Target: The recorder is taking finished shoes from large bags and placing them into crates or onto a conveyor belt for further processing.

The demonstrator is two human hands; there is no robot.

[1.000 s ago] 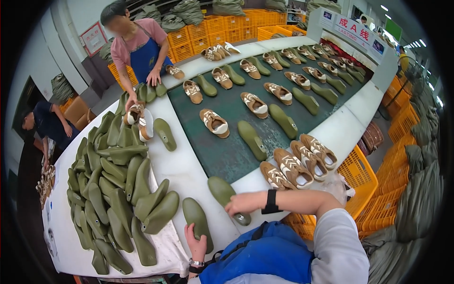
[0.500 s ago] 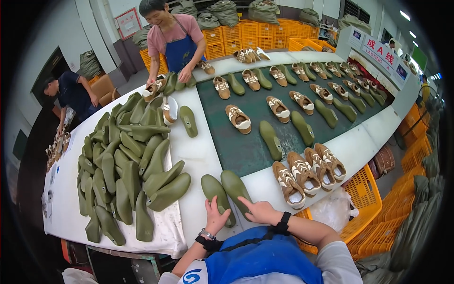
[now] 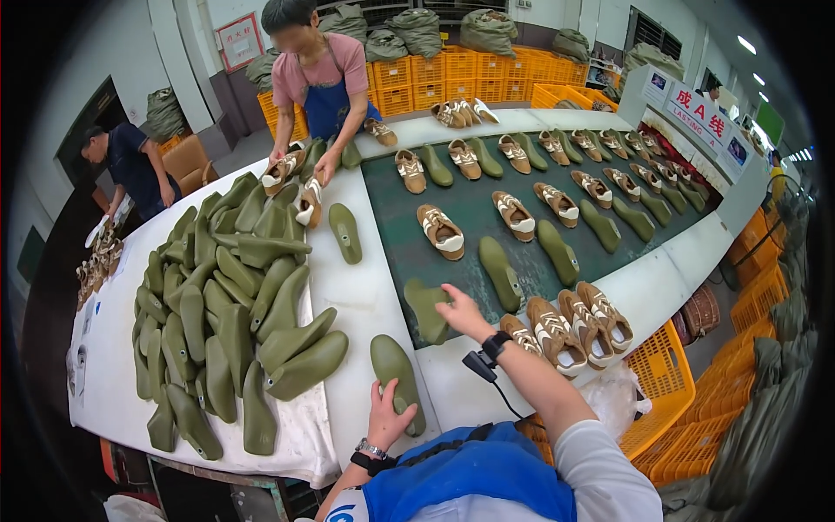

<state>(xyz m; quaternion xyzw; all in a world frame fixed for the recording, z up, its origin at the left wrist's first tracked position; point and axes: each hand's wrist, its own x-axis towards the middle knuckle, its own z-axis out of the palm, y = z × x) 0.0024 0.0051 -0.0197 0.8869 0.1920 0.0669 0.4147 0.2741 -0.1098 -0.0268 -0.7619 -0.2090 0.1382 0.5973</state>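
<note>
Two olive-green shoe lasts are at my hands near the front end of the dark green conveyor. My right hand [image 3: 467,315] grips one shoe last [image 3: 424,304] at its right side, over the conveyor's near corner; it is tilted and slightly blurred. My left hand [image 3: 390,419] rests on the other shoe last [image 3: 395,367], fingers apart; that last lies on the white tabletop. Just right of my right forearm stand several brown-and-white sneakers [image 3: 555,335] in a row. Sneakers and lasts sit in rows along the conveyor [image 3: 396,226].
A big heap of green lasts [image 3: 235,304] covers the white cloth at left. Across the table a person [image 3: 322,78] in a blue apron handles sneakers. Another person [image 3: 135,165] bends at far left. A yellow crate [image 3: 665,365] with a plastic bag stands by my right. A cable hangs near my right wrist.
My right hand has moved forward, taking the right-hand last off the white tabletop to the conveyor's near corner. My left hand stays at its last. Across the table, the person has grasped a second sneaker.
</note>
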